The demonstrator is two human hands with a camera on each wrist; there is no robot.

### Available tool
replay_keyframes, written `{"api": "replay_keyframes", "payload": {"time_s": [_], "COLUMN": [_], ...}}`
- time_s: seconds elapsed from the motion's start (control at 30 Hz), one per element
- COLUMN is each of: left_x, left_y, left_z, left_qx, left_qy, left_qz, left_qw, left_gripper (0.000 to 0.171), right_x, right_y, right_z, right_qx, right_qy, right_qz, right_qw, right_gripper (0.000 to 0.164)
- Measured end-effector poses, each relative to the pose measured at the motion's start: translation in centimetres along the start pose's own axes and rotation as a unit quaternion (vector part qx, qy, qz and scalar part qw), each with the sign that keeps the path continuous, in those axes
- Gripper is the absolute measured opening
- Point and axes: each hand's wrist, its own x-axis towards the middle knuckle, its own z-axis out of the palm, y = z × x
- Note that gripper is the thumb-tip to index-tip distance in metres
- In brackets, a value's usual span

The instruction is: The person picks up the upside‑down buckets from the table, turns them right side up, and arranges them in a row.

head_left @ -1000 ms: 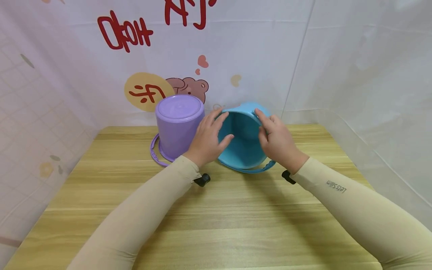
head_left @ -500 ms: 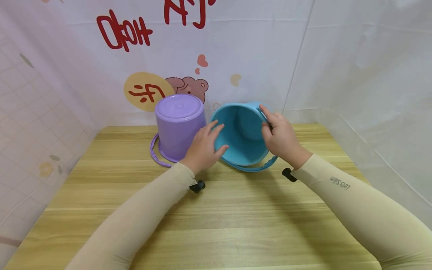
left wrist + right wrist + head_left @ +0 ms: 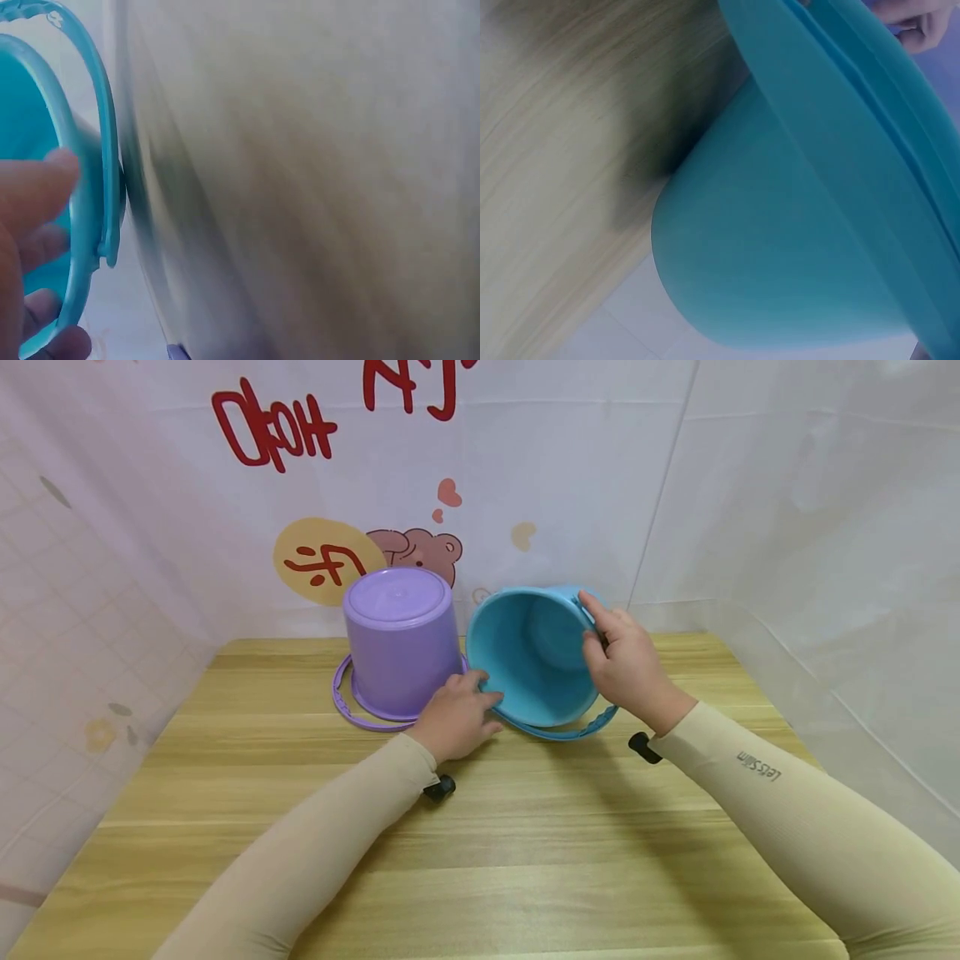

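Observation:
A light-blue bucket (image 3: 536,656) is tipped over with its mouth toward me, its handle (image 3: 562,735) hanging at the lower rim. My right hand (image 3: 630,668) grips its rim at the upper right, index finger extended along the edge. At the lower left rim is my left hand (image 3: 457,714), fingers spread and loosely bent, the tips overlapping the edge. In the left wrist view, the fingers (image 3: 41,240) lie before the bucket's mouth. The right wrist view shows the bucket's outer wall (image 3: 757,240) tilted above the table. Contact of the left fingertips is hard to tell.
Upside down to the left stands a purple bucket (image 3: 401,643), its handle (image 3: 341,697) resting on the wooden table (image 3: 480,877). A white printed curtain (image 3: 570,468) closes off the back. Black wrist mounts (image 3: 440,789) stick out below both cuffs.
My left hand has left the upper left rim and moved down to the lower left rim. The blue bucket's mouth has turned slightly up and left, while the right hand has kept its grip.

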Motion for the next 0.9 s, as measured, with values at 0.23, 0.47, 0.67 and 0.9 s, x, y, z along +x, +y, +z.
{"api": "replay_keyframes", "payload": {"time_s": [0.23,0.47,0.67,0.9], "left_x": [0.0,0.3,0.3,0.4], "left_y": [0.3,0.0,-0.3,-0.7], "left_z": [0.0,0.3,0.3,0.0], "left_qx": [-0.003,-0.047,-0.074,-0.088], "left_qy": [-0.015,0.013,0.068,0.121], "left_qz": [0.015,0.029,0.036,0.034], "left_qw": [0.9998,0.9984,0.9943,0.9882], "left_gripper": [0.048,0.044,0.038,0.024], "right_x": [-0.1,-0.1,0.0,0.2], "right_y": [0.0,0.1,0.3,0.5], "right_z": [0.1,0.0,-0.2,-0.4], "right_qx": [0.012,0.022,-0.002,-0.020], "right_qy": [0.006,0.010,0.011,0.024], "right_qz": [0.003,0.006,-0.020,-0.021], "right_qw": [1.000,1.000,1.000,0.999], "right_gripper": [0.053,0.054,0.052,0.050]}}
